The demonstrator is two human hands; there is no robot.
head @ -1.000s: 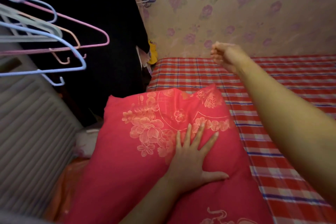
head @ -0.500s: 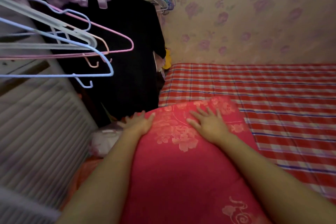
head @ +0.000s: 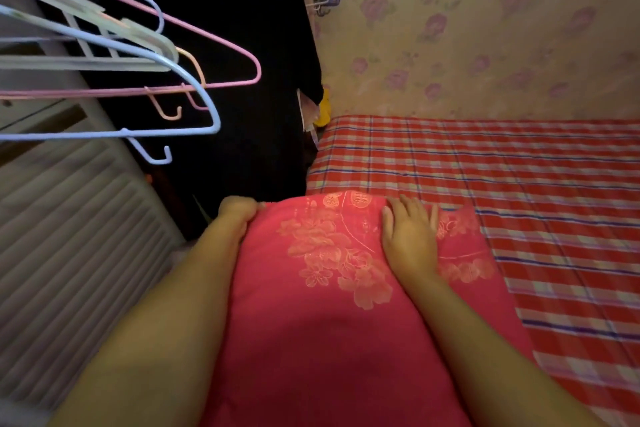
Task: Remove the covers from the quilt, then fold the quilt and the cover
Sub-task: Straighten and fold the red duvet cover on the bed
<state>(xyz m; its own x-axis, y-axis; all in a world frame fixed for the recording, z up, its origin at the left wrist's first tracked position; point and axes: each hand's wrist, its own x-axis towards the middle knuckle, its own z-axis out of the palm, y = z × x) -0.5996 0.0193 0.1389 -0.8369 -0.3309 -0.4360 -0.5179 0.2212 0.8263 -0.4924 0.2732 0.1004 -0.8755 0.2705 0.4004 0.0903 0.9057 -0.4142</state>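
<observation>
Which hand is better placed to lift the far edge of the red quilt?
Probably the left. The left hand curls over the far left corner of the quilt; the right hand lies flat on top, holding nothing.

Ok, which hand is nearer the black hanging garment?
Left. The left hand grips the red quilt corner beside the black garment; the right hand rests on top, farther right.

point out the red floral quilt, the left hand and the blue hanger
red floral quilt [head: 311, 350]: head view, plain red middle of its top face
left hand [head: 238, 211]: head view, back of the hand, at the quilt's far left corner
blue hanger [head: 86, 135]: head view, on its bottom bar
</observation>
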